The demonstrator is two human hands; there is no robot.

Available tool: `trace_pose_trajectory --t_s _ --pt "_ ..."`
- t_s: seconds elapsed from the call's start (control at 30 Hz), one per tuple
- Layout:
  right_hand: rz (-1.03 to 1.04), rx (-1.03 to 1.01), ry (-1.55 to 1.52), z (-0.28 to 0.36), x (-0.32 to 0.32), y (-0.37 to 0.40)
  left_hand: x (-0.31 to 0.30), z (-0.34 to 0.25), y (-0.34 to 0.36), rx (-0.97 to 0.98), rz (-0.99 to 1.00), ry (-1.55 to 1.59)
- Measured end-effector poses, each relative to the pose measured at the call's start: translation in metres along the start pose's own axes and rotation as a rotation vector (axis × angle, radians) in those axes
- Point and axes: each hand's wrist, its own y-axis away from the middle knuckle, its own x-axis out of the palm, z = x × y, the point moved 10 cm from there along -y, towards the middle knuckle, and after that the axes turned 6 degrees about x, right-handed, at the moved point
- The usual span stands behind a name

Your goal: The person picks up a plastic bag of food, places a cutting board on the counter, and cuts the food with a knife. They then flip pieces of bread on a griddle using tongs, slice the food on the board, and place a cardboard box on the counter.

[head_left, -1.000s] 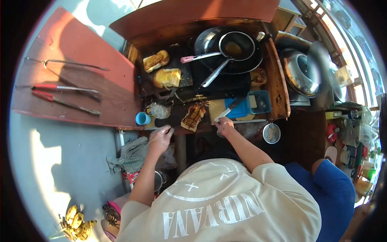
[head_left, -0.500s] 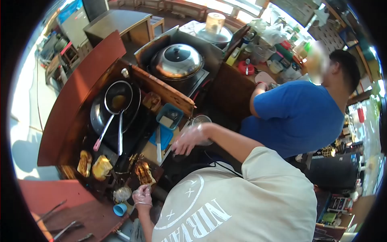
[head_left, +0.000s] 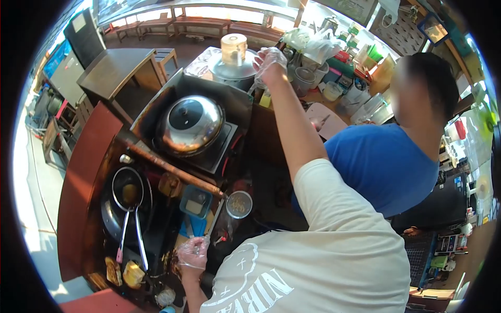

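Note:
My left hand (head_left: 192, 253), in a clear plastic glove, is closed beside the cutting board at the counter's near edge. What its curled fingers hold, if anything, is hidden. Just above it lies a blue tray (head_left: 189, 228), and a blue container (head_left: 195, 202) with a pale block stands beyond. To its left are a toasted bread slice (head_left: 112, 272) and a paler piece of bread (head_left: 133, 274). My right hand (head_left: 271, 65), also gloved, is raised at full arm's length with fingers apart, near a lidded pot (head_left: 229, 68) topped by a light round container (head_left: 234, 48).
A domed lid (head_left: 192, 125) covers a wok on the middle stove. Two long handles stick out of a black pan (head_left: 108, 208). A wire strainer (head_left: 239, 204) sits by the counter edge. A co-worker in a blue shirt (head_left: 376, 167) stands at my right, by a crowded table.
My right hand has swung up and away from the counter toward the far pot. My left hand has moved from the dark-topped bread toward the blue tray. The view has shifted.

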Motion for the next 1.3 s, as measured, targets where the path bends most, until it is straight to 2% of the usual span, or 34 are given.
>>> trace_pose_trajectory --t_s 0.07,0.13,0.2,0.27,0.37,0.47,0.5,0.53,0.6,0.63,0.67,0.73,0.77,0.83,1.0,1.1,1.2,1.3 --pt "-0.02 -0.04 -0.031 0.002 -0.006 -0.016 0.016 -0.024 -0.032 0.096 -0.043 0.003" --pt "-0.066 -0.046 -0.108 -0.003 -0.013 -0.025 0.033 -0.032 -0.062 0.077 -0.022 0.046" --pt "-0.046 -0.065 -0.167 -0.021 -0.02 -0.035 0.04 -0.054 -0.091 0.202 -0.008 0.022" --pt "0.048 -0.057 -0.205 -0.041 -0.016 -0.028 0.051 -0.048 -0.111 0.211 -0.006 0.057" --pt "0.061 -0.065 -0.142 -0.067 -0.017 -0.004 0.061 -0.05 -0.134 0.273 -0.046 0.038" --pt "0.062 -0.093 -0.096 -0.09 -0.027 0.018 0.072 -0.046 -0.15 0.209 -0.044 0.074" --pt "0.128 -0.076 -0.109 -0.097 -0.025 0.024 0.072 -0.052 -0.155 0.221 -0.057 0.116" --pt "0.062 -0.067 -0.042 -0.105 -0.035 0.031 0.076 -0.047 -0.159 0.222 -0.051 0.118" --pt "0.092 -0.043 -0.05 -0.119 -0.045 0.041 0.083 -0.039 -0.166 0.267 -0.098 0.172" --pt "0.061 -0.043 -0.001 -0.123 -0.053 0.045 0.09 -0.031 -0.171 0.206 -0.088 0.237" --pt "0.016 -0.078 0.057 -0.123 -0.06 0.049 0.095 -0.031 -0.178 0.211 -0.082 0.24" --pt "-0.015 -0.138 0.154 -0.117 -0.069 0.06 0.095 -0.046 -0.186 0.404 -0.171 0.108" --pt "-0.02 -0.14 0.153 -0.115 -0.075 0.065 0.1 -0.044 -0.189 0.406 -0.166 0.111" --pt "-0.046 -0.185 0.287 -0.099 -0.081 0.081 0.108 -0.037 -0.199 0.36 -0.146 0.092" --pt "0.02 -0.166 0.322 -0.066 -0.09 0.118 0.121 -0.027 -0.209 0.336 -0.101 -0.077" --pt "-0.006 -0.305 0.478 -0.033 -0.11 0.136 0.129 -0.022 -0.207 0.325 -0.071 -0.234" --pt "0.053 -0.287 0.374 -0.014 -0.129 0.157 0.13 -0.019 -0.204 0.274 -0.019 -0.318" --pt "0.004 -0.289 0.488 0.0 -0.15 0.173 0.132 -0.025 -0.206 0.225 -0.008 -0.401"
